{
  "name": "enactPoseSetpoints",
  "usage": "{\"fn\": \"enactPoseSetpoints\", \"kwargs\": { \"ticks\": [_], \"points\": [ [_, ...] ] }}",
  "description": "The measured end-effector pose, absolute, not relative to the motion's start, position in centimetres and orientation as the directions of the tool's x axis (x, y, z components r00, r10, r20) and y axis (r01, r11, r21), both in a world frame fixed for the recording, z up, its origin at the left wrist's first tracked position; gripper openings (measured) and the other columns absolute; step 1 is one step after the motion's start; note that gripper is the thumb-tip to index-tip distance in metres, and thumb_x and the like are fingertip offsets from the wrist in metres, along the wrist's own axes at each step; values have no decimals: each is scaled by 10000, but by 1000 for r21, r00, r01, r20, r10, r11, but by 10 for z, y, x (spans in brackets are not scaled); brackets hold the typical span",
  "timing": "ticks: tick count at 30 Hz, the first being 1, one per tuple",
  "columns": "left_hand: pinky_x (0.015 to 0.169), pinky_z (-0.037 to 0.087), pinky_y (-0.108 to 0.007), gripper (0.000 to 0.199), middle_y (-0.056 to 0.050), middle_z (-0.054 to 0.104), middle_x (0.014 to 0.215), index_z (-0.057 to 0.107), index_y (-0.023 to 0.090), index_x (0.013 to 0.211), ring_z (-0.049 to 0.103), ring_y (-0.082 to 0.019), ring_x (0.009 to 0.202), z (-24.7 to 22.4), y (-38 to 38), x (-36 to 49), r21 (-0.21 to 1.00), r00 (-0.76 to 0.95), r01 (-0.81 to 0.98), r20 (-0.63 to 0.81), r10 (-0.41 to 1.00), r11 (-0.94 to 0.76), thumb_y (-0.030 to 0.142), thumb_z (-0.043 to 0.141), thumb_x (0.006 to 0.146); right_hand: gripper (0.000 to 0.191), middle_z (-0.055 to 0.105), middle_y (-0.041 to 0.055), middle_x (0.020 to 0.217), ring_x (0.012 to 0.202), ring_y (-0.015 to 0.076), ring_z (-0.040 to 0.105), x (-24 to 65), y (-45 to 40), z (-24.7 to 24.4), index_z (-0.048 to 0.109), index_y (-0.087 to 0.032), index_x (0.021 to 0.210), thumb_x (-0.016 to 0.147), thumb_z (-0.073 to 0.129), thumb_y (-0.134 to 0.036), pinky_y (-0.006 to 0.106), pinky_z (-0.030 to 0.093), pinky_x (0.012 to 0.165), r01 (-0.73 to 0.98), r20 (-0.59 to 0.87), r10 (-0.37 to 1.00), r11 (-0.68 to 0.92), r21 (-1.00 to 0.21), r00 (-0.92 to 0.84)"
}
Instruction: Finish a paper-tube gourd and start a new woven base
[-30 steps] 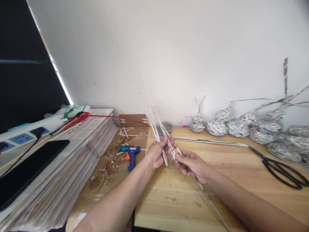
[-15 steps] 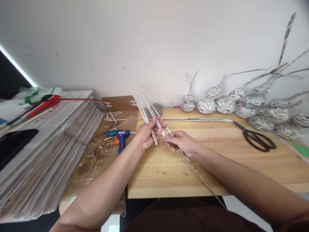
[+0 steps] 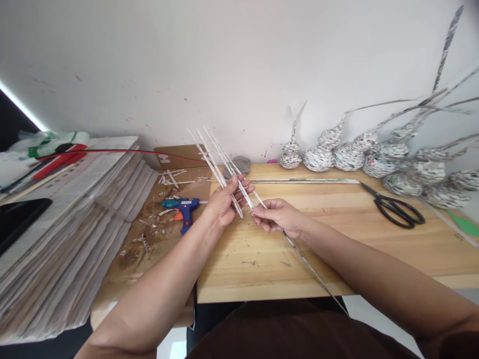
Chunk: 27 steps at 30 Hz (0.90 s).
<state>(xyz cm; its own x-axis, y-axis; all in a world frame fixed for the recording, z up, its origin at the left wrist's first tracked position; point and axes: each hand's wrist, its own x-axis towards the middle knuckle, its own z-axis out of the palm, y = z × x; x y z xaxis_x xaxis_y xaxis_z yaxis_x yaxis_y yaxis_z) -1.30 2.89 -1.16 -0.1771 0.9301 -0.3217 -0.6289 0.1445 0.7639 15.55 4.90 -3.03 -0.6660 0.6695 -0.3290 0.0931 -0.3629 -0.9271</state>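
Note:
Several thin rolled newspaper sticks, some folded back on themselves, fan up and left from my hands above the wooden board. My left hand is closed around them, thumb on top. My right hand pinches the lower end of a folded stick and another long paper stick, which slants down past the board's front edge towards my lap. The two hands are close together but apart. Just left of my left hand lies a blue glue gun with an orange trigger.
Black scissors lie at the right by a long paper stick. Woven paper gourds line the wall. A tall newspaper stack with a phone stands left. Paper scraps litter the brown cardboard.
The view has shifted slightly. The upper ends of the sticks tilt a little further left, and both hands keep their grip.

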Motion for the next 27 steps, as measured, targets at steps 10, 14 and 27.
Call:
{"fn": "enactPoseSetpoints", "kwargs": {
  "ticks": [10,14,27],
  "points": [
    [850,590,-391,130,-29,695,792,648,144,917,716,-150,718,-12,29,-9,728,-166,-676,-298,940,111,265,600,910,375,643,3,657,434,49,496,156,50,-33,636,-136,692,639,824,-456,172,181,355,67,-326,682,-378,-924,-655],
    [844,590,-380,127,-33,695,799,647,145,912,716,-151,725,-12,28,-8,729,-168,-676,-296,940,109,269,629,892,359,645,3,626,422,60,524,155,48,-30,631,-141,695,656,812,-449,176,234,364,81,-332,704,-365,-928,-628],
    [692,597,-300,138,16,598,660,593,161,888,636,-108,583,-13,30,-8,696,-161,-714,-268,950,75,266,525,946,292,662,15,678,435,72,558,155,47,-29,654,-148,790,764,746,-423,164,190,345,34,-318,692,-391,-920,-648]
  ]
}}
